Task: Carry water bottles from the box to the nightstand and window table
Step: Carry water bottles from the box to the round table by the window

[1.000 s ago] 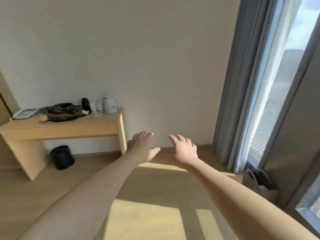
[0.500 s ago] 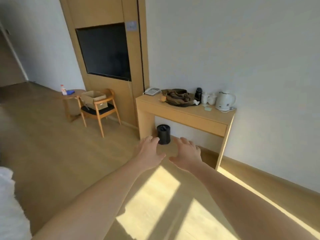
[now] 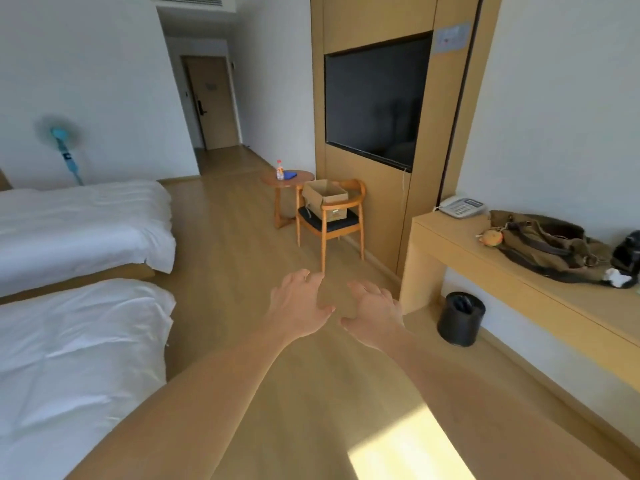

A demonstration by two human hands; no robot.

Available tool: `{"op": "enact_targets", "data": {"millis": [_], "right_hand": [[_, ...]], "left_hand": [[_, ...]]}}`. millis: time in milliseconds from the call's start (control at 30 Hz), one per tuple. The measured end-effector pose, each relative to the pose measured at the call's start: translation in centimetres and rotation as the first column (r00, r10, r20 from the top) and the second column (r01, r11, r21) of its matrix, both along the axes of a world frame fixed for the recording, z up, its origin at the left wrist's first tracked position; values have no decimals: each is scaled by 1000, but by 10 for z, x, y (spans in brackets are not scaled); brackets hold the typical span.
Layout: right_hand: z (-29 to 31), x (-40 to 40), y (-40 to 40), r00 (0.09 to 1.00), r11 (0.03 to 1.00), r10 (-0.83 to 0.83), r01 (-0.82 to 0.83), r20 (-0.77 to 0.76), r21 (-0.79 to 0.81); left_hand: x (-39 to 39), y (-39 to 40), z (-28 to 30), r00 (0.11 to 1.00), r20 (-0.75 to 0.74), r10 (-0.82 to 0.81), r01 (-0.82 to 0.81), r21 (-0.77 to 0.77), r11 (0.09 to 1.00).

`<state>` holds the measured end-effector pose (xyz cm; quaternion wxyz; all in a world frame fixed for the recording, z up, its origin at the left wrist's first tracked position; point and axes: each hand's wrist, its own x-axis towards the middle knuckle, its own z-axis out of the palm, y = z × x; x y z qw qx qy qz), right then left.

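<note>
White bedding: two white-sheeted beds (image 3: 79, 306) fill the left edge of the frame, with a blue pedestal fan (image 3: 64, 147) at upper left against the wall. Centre, upper: small round wooden side table (image 3: 301, 178) bearing one clear plastic water bottle with a red cap (image 3: 280, 170) and a blue cloth; just right of it, touching or nearly so, a wooden armchair with a dark seat pad (image 3: 329, 220) carrying the open brown cardboard box (image 3: 325, 199); its contents cannot be seen from this angle. Centre, lower: left hand (image 3: 298, 306) and right hand (image 3: 375, 315), both bare, fingers spread and loose, holding nothing, stretched forward over open floor and well apart from the box. Right: long pale wooden desk (image 3: 502, 258) with a white telephone, an olive canvas bag (image 3: 550, 244) and, beneath, a black cylindrical waste bin (image 3: 460, 318). Nightstand and window table: not in view. Risks, judged: the box sits on a chair seat, so a hasty reach could push it against the backrest or tip it off; the desk corner and bin lie close to the right of the walking line and could be clipped; bottles taken two at a time may slip from a loose grasp.
</note>
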<state>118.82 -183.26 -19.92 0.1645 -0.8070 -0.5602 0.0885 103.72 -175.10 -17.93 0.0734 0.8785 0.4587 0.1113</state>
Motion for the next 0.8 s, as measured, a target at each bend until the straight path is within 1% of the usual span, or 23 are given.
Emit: {"op": "enact_targets", "data": {"millis": [133,300,433,567,633,800], "right_hand": [[-14,2,95,999,998,51,-51,-1,-31],[-31,8,221,998,998,54,-53,28,-24],[-30,13,319,1000,999,6,-7,-11,-41],[-18,19,410,998,999,-41,40,-39,-27],[-18,23,449,997,997,-56,54,-46,-47],[-28,43,554,996,996,-69,65,-58,-65]], "left_hand": [[-4,89,-14,997,10,73,-73,-21,997],[-1,219,-34,995,33,97,-96,-25,995],[3,323,-30,998,21,67,-65,-61,996],[12,422,-8,999,27,25,-24,-39,999],[20,465,-3,999,36,19,-17,-35,999],[41,564,-15,999,-17,-28,27,-55,998]]}}
